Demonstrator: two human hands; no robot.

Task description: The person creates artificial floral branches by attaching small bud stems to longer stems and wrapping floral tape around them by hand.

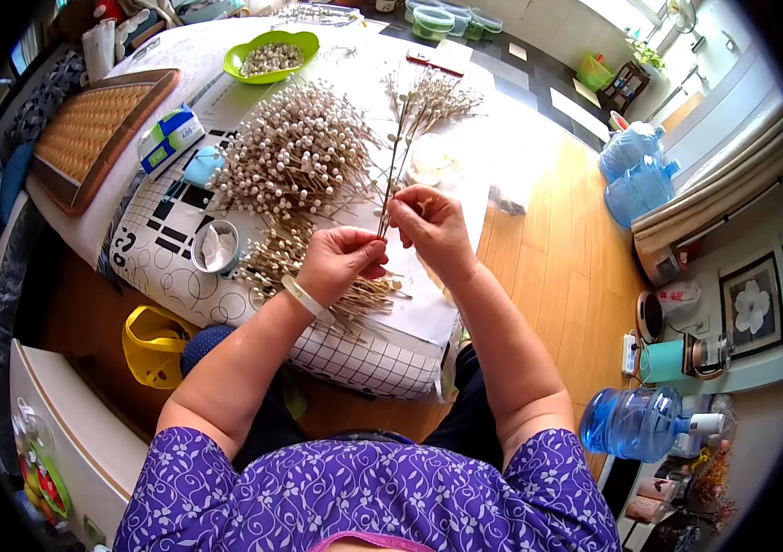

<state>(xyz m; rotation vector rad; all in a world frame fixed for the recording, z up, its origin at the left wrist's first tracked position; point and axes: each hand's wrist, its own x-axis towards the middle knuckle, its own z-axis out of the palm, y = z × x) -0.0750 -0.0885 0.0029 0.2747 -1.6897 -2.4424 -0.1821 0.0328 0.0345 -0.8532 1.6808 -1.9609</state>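
The left hand point(343, 262) pinches the stems point(396, 147) low down, beside the pile point(295, 152); the right hand point(435, 230) bunches against them just above — whether clamped, I cannot tell. This looks like twisting or binding — the next turn calls for a steady left pinch.

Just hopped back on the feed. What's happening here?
A person sits at a table, both hands pinching the low end of a slim dark sprig held upright above it. The left hand grips lowest, with the right hand just above. Beside them lies a big heap of white-tipped stems, with a smaller pile by the left forearm. A green bowl of small pale pieces stands farther back.
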